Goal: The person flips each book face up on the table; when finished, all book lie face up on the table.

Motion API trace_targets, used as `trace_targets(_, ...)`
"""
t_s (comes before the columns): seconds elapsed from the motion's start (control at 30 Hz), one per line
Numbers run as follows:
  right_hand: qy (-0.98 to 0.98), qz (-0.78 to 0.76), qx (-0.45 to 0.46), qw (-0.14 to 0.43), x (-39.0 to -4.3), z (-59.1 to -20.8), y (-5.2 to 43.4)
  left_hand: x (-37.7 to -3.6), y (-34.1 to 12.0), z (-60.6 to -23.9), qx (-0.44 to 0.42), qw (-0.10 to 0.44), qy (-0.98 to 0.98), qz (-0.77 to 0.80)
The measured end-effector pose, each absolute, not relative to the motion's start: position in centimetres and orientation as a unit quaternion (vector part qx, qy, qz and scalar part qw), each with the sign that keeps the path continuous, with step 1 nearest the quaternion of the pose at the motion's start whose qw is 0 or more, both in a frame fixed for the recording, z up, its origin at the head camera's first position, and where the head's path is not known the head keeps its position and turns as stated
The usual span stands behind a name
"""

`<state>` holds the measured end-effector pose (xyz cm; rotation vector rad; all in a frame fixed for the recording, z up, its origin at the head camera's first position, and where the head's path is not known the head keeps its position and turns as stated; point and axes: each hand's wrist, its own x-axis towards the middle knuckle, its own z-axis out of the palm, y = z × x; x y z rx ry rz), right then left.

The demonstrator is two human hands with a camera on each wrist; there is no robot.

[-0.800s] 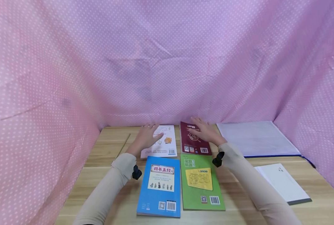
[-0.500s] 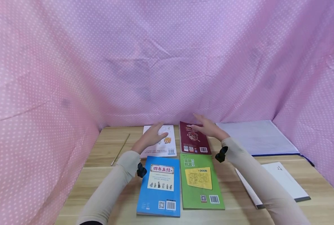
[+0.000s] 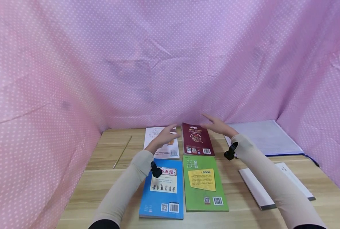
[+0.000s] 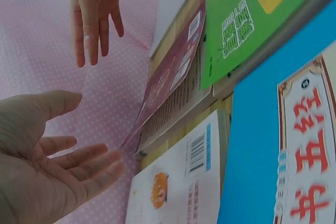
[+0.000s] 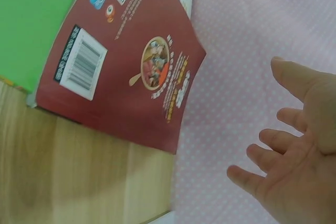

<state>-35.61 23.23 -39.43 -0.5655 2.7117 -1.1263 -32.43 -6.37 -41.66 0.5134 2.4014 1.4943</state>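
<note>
My left hand point(image 3: 165, 136) hovers over the white book point(image 3: 159, 149) at the back, its fingers loosely extended and holding nothing. Over the right edge of the dark red book point(image 3: 197, 140) is my right hand point(image 3: 218, 126), its fingers spread and nothing in them. In the left wrist view the left palm point(image 4: 42, 171) faces the right hand point(image 4: 97, 14) across a gap. Nearer me lie a blue book point(image 3: 161, 198) and a green book point(image 3: 204, 202), side by side. The left forearm hides a corner of the blue book.
A thin stick point(image 3: 122, 152) lies at the left of the wooden table point(image 3: 92, 190). At the right are a pale blue-edged folder point(image 3: 267, 136) and a white book point(image 3: 257, 187), partly behind the right forearm. Pink dotted cloth point(image 3: 170, 63) hangs around the back and sides.
Both hands have risen off the back books and shifted to the right. The left hand now lies further over the white book's right side. The books stay in place.
</note>
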Motion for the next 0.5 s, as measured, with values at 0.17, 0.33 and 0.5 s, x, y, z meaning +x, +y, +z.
trace_targets(0.17,0.881,-0.424,-0.182,0.106,-35.9,-40.2,23.8,-33.4,-5.6,-42.7,0.114,0.17,0.791,0.577)
trace_targets(0.33,0.866,-0.453,-0.173,0.124,-35.9,-41.4,24.3,-34.3,-5.0,-44.0,0.046,0.178,0.769,0.612)
trace_targets(0.5,0.857,-0.472,-0.15,0.145,-36.0,-42.9,24.9,-34.4,-4.3,-44.8,0.012,0.181,0.761,0.623)
